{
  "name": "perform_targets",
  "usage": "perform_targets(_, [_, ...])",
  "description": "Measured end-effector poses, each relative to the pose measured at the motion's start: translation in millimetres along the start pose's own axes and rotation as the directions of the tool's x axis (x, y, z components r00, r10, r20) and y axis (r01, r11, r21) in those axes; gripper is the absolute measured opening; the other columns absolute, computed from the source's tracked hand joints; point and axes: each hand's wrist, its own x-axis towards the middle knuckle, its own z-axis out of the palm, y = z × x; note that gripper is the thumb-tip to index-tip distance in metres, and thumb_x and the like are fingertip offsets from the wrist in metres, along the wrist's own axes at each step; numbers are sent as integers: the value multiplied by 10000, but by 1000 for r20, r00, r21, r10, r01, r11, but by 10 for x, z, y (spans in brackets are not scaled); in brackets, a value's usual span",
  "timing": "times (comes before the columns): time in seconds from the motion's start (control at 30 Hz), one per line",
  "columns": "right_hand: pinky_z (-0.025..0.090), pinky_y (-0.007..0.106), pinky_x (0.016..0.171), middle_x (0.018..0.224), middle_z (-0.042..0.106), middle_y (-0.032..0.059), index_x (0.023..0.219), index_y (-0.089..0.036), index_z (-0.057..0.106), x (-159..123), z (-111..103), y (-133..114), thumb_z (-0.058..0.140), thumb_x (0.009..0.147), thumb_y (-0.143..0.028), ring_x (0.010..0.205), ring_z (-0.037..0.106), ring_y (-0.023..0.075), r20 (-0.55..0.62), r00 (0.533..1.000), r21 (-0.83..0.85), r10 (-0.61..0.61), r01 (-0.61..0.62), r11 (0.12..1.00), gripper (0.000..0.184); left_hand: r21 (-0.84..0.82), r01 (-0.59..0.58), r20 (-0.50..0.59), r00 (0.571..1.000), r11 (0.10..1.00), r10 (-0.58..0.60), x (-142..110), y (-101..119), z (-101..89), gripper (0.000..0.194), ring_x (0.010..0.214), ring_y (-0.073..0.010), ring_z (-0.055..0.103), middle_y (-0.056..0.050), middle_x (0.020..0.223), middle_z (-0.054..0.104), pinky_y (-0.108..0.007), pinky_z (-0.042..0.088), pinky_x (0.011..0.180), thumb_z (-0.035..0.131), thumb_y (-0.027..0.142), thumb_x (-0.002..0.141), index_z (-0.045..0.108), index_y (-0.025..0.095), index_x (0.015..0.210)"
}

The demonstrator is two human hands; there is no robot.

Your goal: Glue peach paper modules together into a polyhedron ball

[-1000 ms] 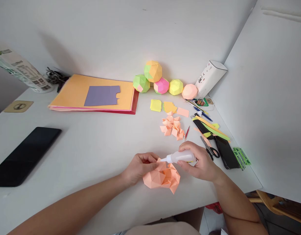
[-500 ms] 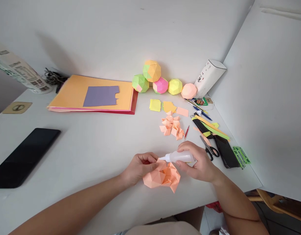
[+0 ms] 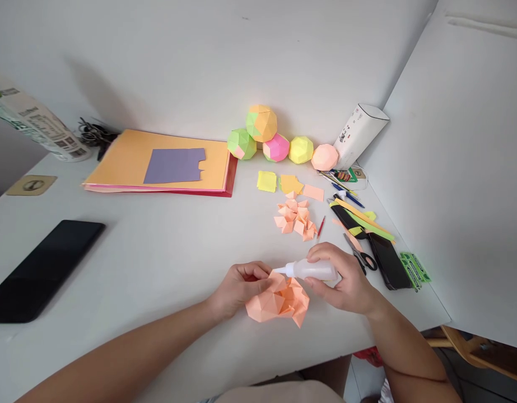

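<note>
My left hand [image 3: 243, 288] pinches the upper left edge of a peach folded-paper model [image 3: 266, 305], a partly formed faceted ball with an open hollow on its right side. In my right hand [image 3: 346, 280] is a translucent white glue bottle [image 3: 315, 270], held on its side. Its thin nozzle points left and meets the paper edge close to my left fingertips; whether glue is coming out is too small to see. Beyond my hands lies a heap of peach folded paper pieces [image 3: 296, 217], with a small red stick-like item [image 3: 321, 227] beside it.
Faceted paper balls [image 3: 261, 123] line the wall beside a white box [image 3: 361, 137]. Scissors [image 3: 361, 257], a black phone [image 3: 388, 260] and paper strips [image 3: 367, 221] lie right. Paper sheets [image 3: 191, 137] and a black tablet [image 3: 43, 268] are left; small paper squares [image 3: 267, 181] sit mid-table.
Both hands keep nearly the same position. The glue bottle's nozzle stays at the paper edge, with only slight shifts of the bottle and the paper model.
</note>
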Motion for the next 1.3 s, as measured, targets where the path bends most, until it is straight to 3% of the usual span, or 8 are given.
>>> perform_targets(0.27, [489,336,741,931,560,63,942,-235,474,-12,-17,45,612,759,-176,871,573,200,107,994,-50,-14,20,999,237,-50,1,-2,1000,999,-2,11,-15,-19,153,702,-151,566,-36,791,618,-266,463,608,766,268,627,677,160,563])
perform_targets(0.8, [454,313,714,930,536,50,808,-238,409,-18,-105,27,613,715,-136,835,543,184,74,997,-52,-20,24,998,247,-126,16,42,999,992,-11,13,-25,-51,101,698,-160,600,-39,788,669,-269,470,609,737,234,673,703,162,611])
perform_targets(1.0, [439,293,669,911,529,42,794,-236,403,-18,-101,11,582,720,-112,790,540,172,156,988,-60,16,-7,998,230,-137,10,47,999,990,-4,15,-22,-53,106,714,-160,603,-43,827,670,-268,471,621,731,228,682,702,160,606])
perform_targets(1.17, [449,326,748,930,536,48,762,-230,405,21,-194,53,598,713,-127,851,547,188,61,998,-67,5,-1,998,224,-141,19,66,998,990,-10,31,-38,-69,98,691,-155,601,-38,808,674,-261,464,598,729,229,689,704,160,623])
perform_targets(1.3, [445,293,721,922,524,45,712,-215,405,64,-196,186,572,741,-130,861,541,178,123,986,-112,109,-96,989,190,-133,30,94,995,991,-17,40,-27,-79,115,631,-129,578,-21,725,659,-242,440,561,724,238,697,697,151,626])
